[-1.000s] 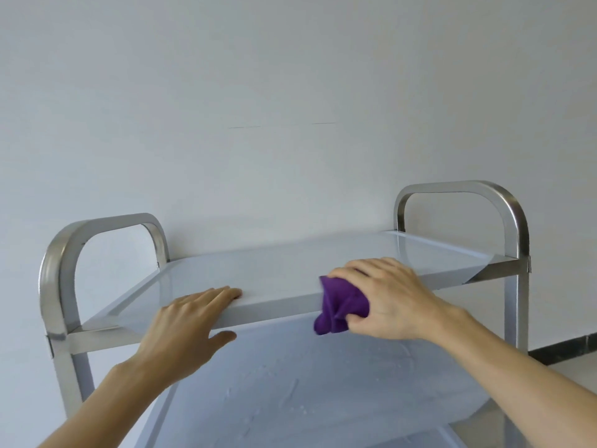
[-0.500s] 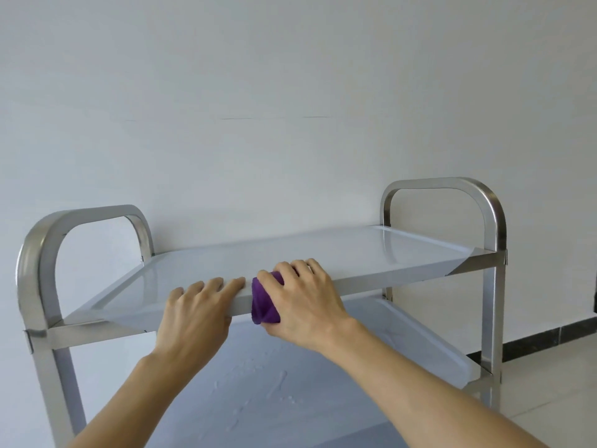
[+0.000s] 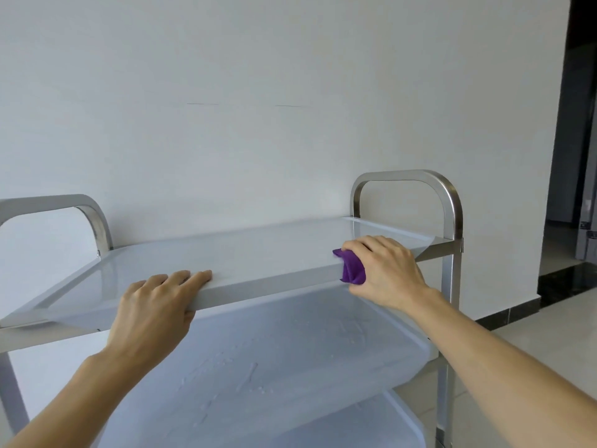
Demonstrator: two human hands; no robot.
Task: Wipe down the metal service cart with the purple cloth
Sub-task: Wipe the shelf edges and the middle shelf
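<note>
The metal service cart stands against a white wall, with arched handles at both ends and lower shelves below. My right hand presses the bunched purple cloth against the front rim of the top shelf, near its right end. Only part of the cloth shows past my fingers. My left hand grips the same front rim toward the left, fingers on top and thumb underneath.
The right handle rises just behind my right hand; the left handle is at the far left. The middle shelf lies below. A dark doorway and tiled floor are at the right.
My right hand slid the cloth left along the front rim until it nearly met my left hand, then back right to the rim's right end. My left hand keeps its hold on the rim.
</note>
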